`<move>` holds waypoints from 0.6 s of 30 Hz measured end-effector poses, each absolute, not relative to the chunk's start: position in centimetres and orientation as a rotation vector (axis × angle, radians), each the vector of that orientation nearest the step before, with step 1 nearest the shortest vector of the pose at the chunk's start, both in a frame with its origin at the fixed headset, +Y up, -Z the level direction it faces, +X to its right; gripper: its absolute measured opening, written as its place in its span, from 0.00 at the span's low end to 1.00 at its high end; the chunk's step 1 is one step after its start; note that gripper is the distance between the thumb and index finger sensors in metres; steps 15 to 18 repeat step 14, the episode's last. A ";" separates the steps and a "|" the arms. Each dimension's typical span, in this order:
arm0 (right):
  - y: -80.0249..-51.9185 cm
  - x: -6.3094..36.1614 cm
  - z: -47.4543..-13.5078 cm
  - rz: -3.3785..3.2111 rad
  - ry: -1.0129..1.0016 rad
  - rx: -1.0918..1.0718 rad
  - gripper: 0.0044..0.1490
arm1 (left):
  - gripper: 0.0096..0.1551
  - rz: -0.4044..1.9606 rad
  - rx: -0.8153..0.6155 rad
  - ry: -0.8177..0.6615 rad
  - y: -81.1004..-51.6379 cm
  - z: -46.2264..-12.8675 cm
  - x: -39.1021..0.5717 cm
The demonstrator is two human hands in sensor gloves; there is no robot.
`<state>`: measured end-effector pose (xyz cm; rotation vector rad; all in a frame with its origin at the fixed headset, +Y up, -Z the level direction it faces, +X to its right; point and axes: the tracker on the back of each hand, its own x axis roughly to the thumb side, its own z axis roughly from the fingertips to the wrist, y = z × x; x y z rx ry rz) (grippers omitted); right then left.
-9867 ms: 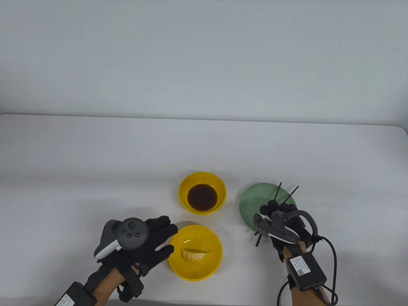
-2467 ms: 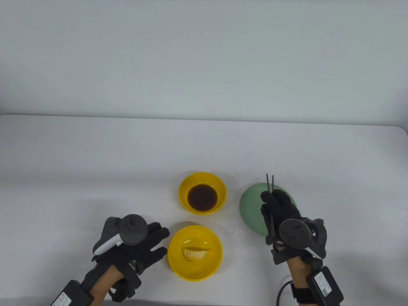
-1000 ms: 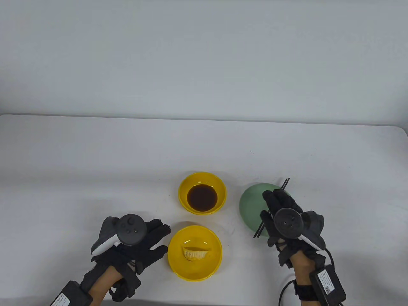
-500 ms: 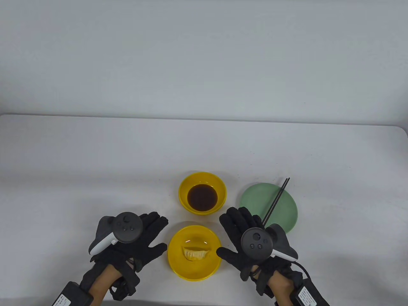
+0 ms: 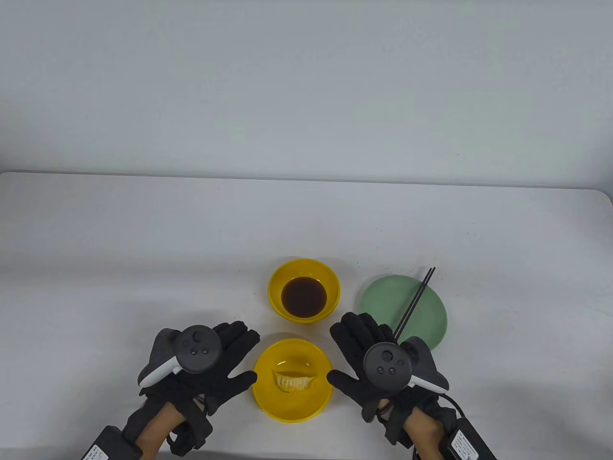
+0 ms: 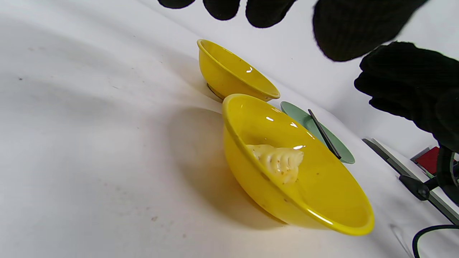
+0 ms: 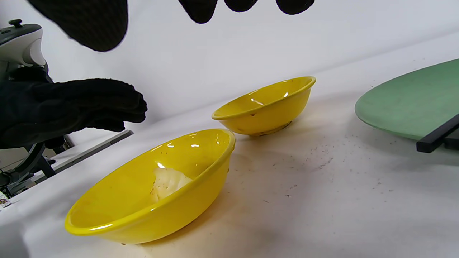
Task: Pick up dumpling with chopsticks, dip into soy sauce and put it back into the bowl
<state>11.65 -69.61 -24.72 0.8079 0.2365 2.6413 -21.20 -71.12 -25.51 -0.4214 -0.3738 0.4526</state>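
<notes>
Two yellow bowls sit on the white surface [image 5: 143, 268]: the far bowl [image 5: 304, 290] holds soy sauce [image 5: 304, 296], the near bowl [image 5: 292, 380] holds the dumpling [image 5: 292, 381]. We keep our left hand [image 5: 210, 369] and right hand [image 5: 371, 369] flat with fingers spread, either side of the near bowl, holding nothing. Both chopsticks [image 5: 414, 303] lie across the green plate [image 5: 383, 299].
</notes>
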 end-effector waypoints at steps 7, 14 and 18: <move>-70.0 11.4 -24.7 2.647 0.271 0.818 0.55 | 0.49 0.461 -0.442 -0.358 -71.3 -25.7 -21.4; -70.1 11.3 -24.8 2.648 0.285 0.823 0.54 | 0.49 0.463 -0.438 -0.357 -71.3 -25.7 -21.5; -70.1 11.3 -24.8 2.648 0.285 0.823 0.54 | 0.49 0.463 -0.438 -0.357 -71.3 -25.7 -21.5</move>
